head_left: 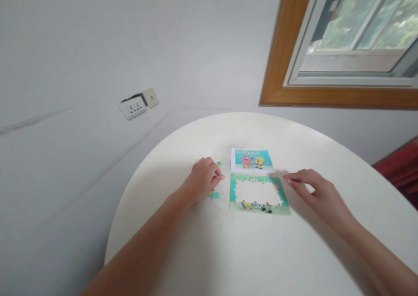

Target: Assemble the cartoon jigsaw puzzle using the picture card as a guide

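Note:
A small jigsaw puzzle board [259,193] lies on the round white table [261,252], its green border filled and its middle bare. Just behind it lies the reference picture card [251,160] with cartoon figures. My left hand [204,178] rests curled over loose puzzle pieces [214,195] to the left of the board, fingers bent down onto them. My right hand [310,189] hovers at the board's right edge, its fingers pinched together near the upper right corner; what they hold is too small to make out.
A white wall rises behind the table with a socket plate [137,104]. A wood-framed window [342,48] is at the upper right. Something red [401,165] stands beyond the table's right edge.

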`<move>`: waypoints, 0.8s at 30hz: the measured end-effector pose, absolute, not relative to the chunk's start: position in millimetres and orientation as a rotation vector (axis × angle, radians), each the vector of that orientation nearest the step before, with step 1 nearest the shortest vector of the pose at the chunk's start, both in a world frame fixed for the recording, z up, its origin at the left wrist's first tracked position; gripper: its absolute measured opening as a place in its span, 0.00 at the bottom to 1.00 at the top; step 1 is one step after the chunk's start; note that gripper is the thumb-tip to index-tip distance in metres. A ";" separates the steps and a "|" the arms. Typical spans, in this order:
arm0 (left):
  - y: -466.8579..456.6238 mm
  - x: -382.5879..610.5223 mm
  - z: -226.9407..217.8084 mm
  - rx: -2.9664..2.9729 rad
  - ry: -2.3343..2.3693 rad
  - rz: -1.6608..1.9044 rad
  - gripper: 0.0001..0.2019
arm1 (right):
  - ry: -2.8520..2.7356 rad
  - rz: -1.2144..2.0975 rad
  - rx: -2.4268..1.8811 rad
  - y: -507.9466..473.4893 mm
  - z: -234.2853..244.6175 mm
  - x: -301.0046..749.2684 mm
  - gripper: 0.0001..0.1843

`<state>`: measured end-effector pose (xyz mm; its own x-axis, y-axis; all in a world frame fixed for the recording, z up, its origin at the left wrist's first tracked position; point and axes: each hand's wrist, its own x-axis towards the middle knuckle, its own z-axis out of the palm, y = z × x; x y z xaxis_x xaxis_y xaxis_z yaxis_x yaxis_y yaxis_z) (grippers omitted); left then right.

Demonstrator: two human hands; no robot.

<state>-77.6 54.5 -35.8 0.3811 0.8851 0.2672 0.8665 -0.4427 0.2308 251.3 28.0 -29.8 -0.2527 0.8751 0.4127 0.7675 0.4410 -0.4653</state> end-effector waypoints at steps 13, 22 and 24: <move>54.6 -86.1 -28.1 2.506 1.760 0.485 0.04 | -2.280 0.270 -1.253 26.9 -9.6 204.0 0.12; 51.1 -86.1 -26.4 2.475 1.722 0.490 0.06 | -2.609 0.193 -1.271 67.9 -6.5 104.1 0.12; 50.8 -86.3 -26.6 2.463 1.717 0.499 0.05 | -2.658 0.187 -1.294 72.6 -5.3 97.8 0.11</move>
